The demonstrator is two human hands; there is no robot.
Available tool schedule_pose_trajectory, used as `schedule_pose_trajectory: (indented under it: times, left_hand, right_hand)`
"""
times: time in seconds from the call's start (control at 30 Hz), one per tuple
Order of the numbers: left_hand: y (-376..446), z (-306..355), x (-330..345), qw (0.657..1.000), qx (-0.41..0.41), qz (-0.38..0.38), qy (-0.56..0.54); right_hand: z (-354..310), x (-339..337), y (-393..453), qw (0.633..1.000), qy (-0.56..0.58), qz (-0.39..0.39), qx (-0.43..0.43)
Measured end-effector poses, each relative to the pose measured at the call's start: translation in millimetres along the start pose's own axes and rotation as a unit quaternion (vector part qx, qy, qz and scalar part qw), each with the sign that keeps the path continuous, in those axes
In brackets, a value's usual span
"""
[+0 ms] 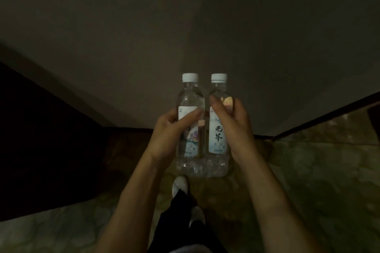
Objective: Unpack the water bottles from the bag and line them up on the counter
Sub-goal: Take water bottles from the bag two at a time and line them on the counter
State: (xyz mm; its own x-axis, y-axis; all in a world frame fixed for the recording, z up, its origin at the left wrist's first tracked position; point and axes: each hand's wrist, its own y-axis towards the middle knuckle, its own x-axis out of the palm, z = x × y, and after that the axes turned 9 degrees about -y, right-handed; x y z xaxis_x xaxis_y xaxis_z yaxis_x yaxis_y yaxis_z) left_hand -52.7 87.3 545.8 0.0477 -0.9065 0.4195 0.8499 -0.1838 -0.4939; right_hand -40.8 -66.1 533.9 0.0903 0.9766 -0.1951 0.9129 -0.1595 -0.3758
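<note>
Dim room. Two clear water bottles with white caps, upright, side by side and touching, held up in front of a plain wall. Left bottle (190,121) gripped by the left hand (167,135), fingers (190,116) curled across its label. Right bottle (219,121) gripped by the right hand (234,127), fingers wrapped round its upper body. Below them: mottled stone floor (308,170), dark trousers, white shoe (180,185).
</note>
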Motion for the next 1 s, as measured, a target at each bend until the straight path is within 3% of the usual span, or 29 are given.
schedule_pose_trajectory:
  times: [0.57, 1.0]
  left_hand:
    - [-158.5, 61.3, -31.8, 0.964, 0.226, 0.106, 0.088]
    - [-263.0, 151.8, -163.0, 0.909, 0.359, 0.169, 0.129]
  right_hand:
    - [-92.8, 48.9, -113.9, 0.977, -0.019, -0.11, -0.182]
    - [-177.2, 200.6, -196.8, 0.934, -0.035, -0.158, -0.32]
